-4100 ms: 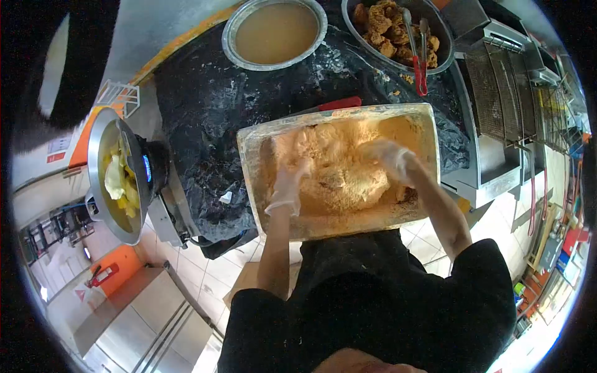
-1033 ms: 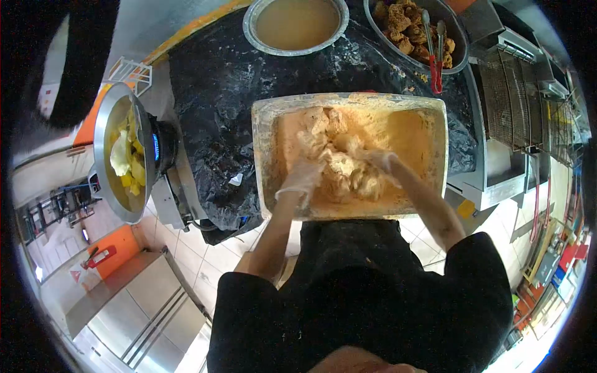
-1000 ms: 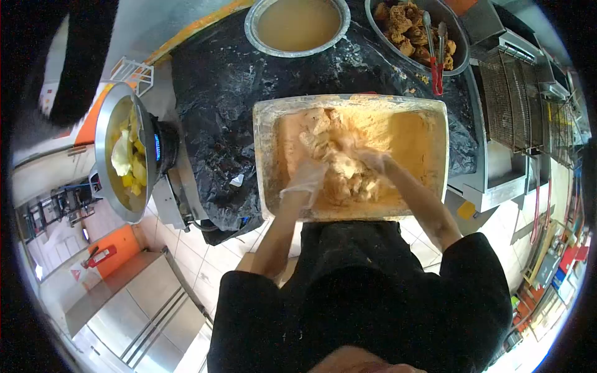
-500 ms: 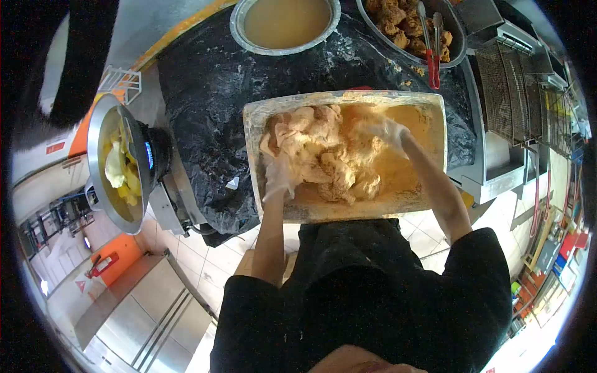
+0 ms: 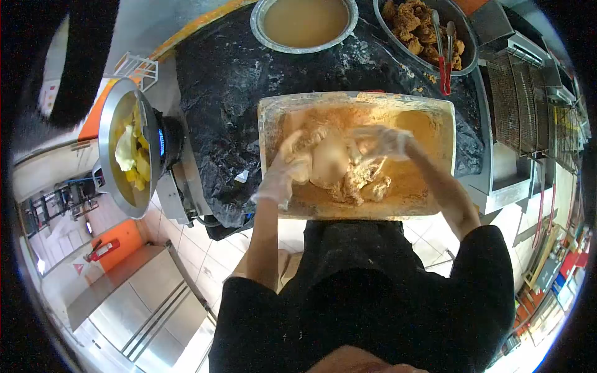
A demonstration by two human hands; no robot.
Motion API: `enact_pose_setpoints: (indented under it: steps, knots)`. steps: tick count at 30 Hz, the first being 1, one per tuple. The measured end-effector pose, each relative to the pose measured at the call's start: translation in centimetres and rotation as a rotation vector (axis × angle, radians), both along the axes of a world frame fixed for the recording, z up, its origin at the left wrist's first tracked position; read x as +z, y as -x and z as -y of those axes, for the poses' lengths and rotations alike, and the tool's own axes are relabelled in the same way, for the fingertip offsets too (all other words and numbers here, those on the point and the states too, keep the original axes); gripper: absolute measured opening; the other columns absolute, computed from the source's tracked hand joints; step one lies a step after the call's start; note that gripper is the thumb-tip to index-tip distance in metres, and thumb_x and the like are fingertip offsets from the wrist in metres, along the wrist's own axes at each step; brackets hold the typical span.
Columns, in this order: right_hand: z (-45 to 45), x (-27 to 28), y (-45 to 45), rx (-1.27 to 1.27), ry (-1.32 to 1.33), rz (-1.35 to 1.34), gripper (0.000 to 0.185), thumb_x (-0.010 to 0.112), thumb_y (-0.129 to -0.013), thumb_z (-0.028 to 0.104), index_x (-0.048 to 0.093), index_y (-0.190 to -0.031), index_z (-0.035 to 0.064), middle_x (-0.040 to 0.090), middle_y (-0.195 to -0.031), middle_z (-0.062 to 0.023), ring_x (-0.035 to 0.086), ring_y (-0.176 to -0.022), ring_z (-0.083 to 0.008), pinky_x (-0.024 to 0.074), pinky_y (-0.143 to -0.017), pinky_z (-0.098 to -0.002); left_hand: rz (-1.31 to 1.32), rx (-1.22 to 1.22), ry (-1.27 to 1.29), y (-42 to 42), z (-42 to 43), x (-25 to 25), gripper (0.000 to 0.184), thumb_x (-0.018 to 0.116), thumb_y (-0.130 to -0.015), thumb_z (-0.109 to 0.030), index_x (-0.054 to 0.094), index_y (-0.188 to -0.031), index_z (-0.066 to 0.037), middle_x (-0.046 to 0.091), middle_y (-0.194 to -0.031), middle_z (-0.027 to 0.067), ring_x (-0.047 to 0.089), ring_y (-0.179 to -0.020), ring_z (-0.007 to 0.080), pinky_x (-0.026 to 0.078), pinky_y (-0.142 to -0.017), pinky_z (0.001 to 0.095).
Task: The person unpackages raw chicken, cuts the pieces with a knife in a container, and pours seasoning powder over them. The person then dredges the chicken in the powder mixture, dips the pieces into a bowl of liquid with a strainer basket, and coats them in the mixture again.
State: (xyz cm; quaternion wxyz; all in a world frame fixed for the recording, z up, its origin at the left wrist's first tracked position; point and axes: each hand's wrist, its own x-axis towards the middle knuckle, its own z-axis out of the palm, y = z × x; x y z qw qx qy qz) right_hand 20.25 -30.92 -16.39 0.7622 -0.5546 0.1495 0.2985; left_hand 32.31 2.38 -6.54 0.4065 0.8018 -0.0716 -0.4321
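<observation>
Flour-coated chicken pieces point(image 5: 329, 161) lie heaped in a rectangular tub point(image 5: 435, 208) of yellowish flour. My left hand point(image 5: 277, 181), in a clear glove, is curled around pieces at the heap's left side. On the opposite side, my right hand point(image 5: 387, 143), also gloved, reaches in from the right with its fingers against the heap's upper right edge. Motion smears those fingers, so their grip is unclear. The pieces between both hands are blurred too, while coated ones at the lower right look craggy and sharper.
Beyond the tub stand a bowl of cloudy liquid point(image 5: 305, 25) and a bowl of fried chicken point(image 5: 410, 28) with red-handled tongs point(image 5: 445, 74). A pan of yellow pieces point(image 5: 134, 155) sits at left. Fryer baskets point(image 5: 513, 102) are at right. Black plastic point(image 5: 217, 118) covers the table.
My left hand has risen from the tub's left side and curled around chicken pieces. The heap has shifted and blurred between my hands. The whole view has moved slightly.
</observation>
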Motion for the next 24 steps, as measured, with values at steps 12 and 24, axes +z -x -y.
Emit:
enact_pose_setpoints:
  steps: [12,24]
  knots:
    - [-9.4,0.9,-3.5,0.521,0.704,0.083,0.05,0.033,-0.107,0.036,0.036,-0.153,0.016,0.041,-0.152,-0.0224,0.047,-0.134,-0.0367,0.0354,-0.116,-0.0512,-0.039,-0.356,-0.277,1.0,5.6,-5.7,0.076,0.056,-0.097,-0.047,0.018,-0.16,-0.027,0.025,-0.159,0.0267,0.048,-0.134,0.0364,0.037,-0.115,0.0463]
    - [-1.2,-3.7,-4.6,-0.308,-0.034,-0.084,0.062,0.052,-0.099,0.051,0.047,-0.144,0.0093,0.049,-0.146,-0.0183,0.051,-0.13,-0.0332,0.0417,-0.11,-0.0507,-0.047,0.471,-0.146,-4.7,6.8,-6.9,0.077,0.043,-0.099,-0.057,0.023,-0.155,-0.007,0.04,-0.151,0.0223,0.043,-0.136,0.0334,0.032,-0.115,0.0431]
